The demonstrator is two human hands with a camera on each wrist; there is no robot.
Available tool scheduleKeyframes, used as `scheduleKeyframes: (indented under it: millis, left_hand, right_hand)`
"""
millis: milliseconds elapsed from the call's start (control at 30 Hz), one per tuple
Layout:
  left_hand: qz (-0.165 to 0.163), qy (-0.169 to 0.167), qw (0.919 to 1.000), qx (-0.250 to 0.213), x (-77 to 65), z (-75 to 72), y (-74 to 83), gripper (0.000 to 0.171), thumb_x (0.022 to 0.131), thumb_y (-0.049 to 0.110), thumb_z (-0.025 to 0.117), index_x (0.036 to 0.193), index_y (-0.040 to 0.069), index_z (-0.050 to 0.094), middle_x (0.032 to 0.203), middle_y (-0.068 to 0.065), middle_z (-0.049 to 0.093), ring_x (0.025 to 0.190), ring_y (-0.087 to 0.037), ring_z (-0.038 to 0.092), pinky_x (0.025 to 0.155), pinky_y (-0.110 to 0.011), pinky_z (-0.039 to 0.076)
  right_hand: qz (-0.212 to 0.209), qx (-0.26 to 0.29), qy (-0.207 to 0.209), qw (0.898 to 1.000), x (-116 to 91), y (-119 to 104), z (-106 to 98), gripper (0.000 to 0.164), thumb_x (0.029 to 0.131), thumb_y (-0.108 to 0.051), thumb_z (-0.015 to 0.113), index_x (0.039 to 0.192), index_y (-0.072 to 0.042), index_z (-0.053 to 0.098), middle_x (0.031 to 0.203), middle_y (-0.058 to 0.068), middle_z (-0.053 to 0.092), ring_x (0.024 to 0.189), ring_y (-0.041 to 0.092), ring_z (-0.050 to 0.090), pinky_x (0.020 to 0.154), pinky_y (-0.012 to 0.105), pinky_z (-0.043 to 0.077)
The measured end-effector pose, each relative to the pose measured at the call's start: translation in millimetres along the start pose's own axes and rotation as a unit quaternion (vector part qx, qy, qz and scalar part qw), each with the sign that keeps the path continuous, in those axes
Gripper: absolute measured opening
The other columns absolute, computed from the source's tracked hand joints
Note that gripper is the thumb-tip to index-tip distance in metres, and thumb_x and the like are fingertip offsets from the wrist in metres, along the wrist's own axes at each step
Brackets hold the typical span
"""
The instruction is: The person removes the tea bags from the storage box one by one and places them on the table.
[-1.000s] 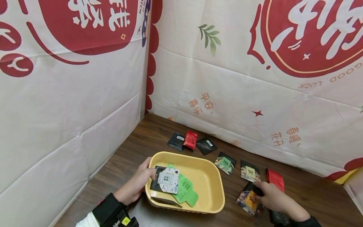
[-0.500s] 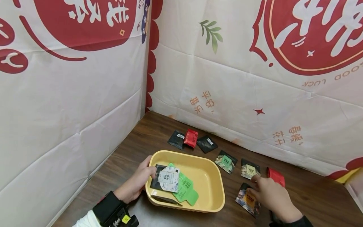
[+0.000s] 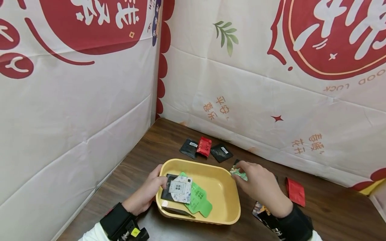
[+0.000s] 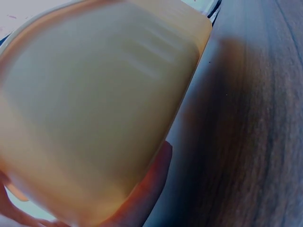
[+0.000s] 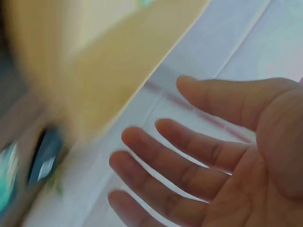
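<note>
My left hand [image 3: 144, 192] grips the left end of a yellow plastic basin [image 3: 224, 194], its thumb over the rim. In the left wrist view, fingers [image 4: 154, 182] lie along the lower edge of the basin's wall. The basin holds a black-and-white sachet [image 3: 179, 189], a green cut-out packet [image 3: 203, 206] and a dark sachet on edge. My right hand [image 3: 260, 184] hovers at the basin's right corner, overlapping a green-labelled sachet [image 3: 239, 172]. The right wrist view shows its fingers [image 5: 184, 175] loosely bent and spread, with nothing between them.
Two dark sachets and a red one [image 3: 204, 146] lie behind the basin. At the right lie another red packet [image 3: 295, 191] and an orange-labelled sachet [image 3: 257, 211], partly covered by my right arm. Printed white cloth walls [image 3: 241, 100] stand behind and at the left.
My right hand has left the orange-labelled sachet and moved left, past the yellow-labelled one, to the green-labelled sachet by the basin. The left hand keeps its grip.
</note>
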State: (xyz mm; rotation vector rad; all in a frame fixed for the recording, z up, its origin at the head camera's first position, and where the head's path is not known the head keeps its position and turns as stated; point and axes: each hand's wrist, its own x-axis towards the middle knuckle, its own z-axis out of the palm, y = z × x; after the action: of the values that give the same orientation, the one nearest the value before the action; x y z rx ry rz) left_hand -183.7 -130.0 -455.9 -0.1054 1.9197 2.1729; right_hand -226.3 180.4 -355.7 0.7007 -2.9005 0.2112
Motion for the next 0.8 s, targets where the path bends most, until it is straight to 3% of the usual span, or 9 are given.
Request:
scheduleKeyframes:
  millis: [100, 167, 267, 367, 567, 800]
  left_hand:
    - [0.001, -0.005, 1.0000, -0.003, 0.2, 1.0, 1.1, 0.068, 0.071, -0.002, 0.042, 0.138, 0.007, 0.037, 0.131, -0.020, 0.039, 0.110, -0.031, 0.046, 0.076, -0.034, 0.045]
    - [-0.002, -0.004, 1.0000, -0.005, -0.1, 1.5, 1.1, 0.068, 0.072, -0.001, 0.042, 0.139, 0.008, 0.036, 0.132, -0.019, 0.040, 0.111, -0.030, 0.046, 0.076, -0.034, 0.045]
    - [-0.011, -0.002, 0.9999, -0.009, -1.7, 2.2, 0.4, 0.069, 0.071, -0.002, 0.042, 0.139, 0.007, 0.036, 0.133, -0.019, 0.039, 0.112, -0.031, 0.045, 0.078, -0.034, 0.044]
    - [-0.014, -0.004, 0.9998, -0.012, -2.9, 3.4, 0.7, 0.070, 0.070, -0.001, 0.042, 0.139, 0.007, 0.035, 0.134, -0.019, 0.038, 0.115, -0.031, 0.043, 0.079, -0.034, 0.044]
    - [-0.006, -0.003, 0.9999, -0.013, -4.0, 4.8, 1.9, 0.069, 0.068, -0.001, 0.043, 0.137, 0.005, 0.037, 0.134, -0.019, 0.039, 0.114, -0.031, 0.044, 0.078, -0.035, 0.045]
    - [0.004, 0.013, 0.9998, -0.015, -5.6, 5.4, 0.1, 0.067, 0.067, -0.001, 0.043, 0.134, 0.005, 0.041, 0.132, -0.019, 0.039, 0.114, -0.032, 0.042, 0.077, -0.037, 0.046]
  right_hand:
    - [-0.046, 0.057, -0.038, 0.997, 14, -22, 3, 0.024, 0.085, -0.029, 0.073, 0.103, -0.014, 0.070, 0.090, -0.004, 0.070, 0.080, 0.012, 0.065, 0.064, 0.030, 0.051]
    - [-0.085, 0.088, -0.086, 0.989, 22, -36, 8, 0.025, 0.087, -0.026, 0.071, 0.106, -0.011, 0.070, 0.090, -0.004, 0.069, 0.081, 0.010, 0.064, 0.068, 0.028, 0.051]
    - [-0.115, 0.091, -0.164, 0.975, 30, -50, 17, 0.026, 0.088, -0.021, 0.069, 0.110, -0.007, 0.068, 0.092, -0.001, 0.068, 0.082, 0.011, 0.063, 0.069, 0.028, 0.051]
    - [-0.124, 0.073, -0.210, 0.967, 35, -59, 30, 0.026, 0.089, -0.013, 0.067, 0.113, -0.003, 0.067, 0.093, 0.004, 0.068, 0.081, 0.013, 0.062, 0.069, 0.029, 0.050]
    - [-0.115, 0.056, -0.243, 0.962, 38, -71, 50, 0.026, 0.088, -0.006, 0.064, 0.114, -0.006, 0.064, 0.095, 0.002, 0.062, 0.076, 0.010, 0.053, 0.065, 0.026, 0.046]
    - [-0.122, 0.095, -0.271, 0.950, 42, -79, 55, 0.049, 0.089, -0.020, 0.068, 0.133, -0.009, 0.051, 0.083, -0.005, 0.054, 0.071, 0.006, 0.048, 0.064, 0.025, 0.041]
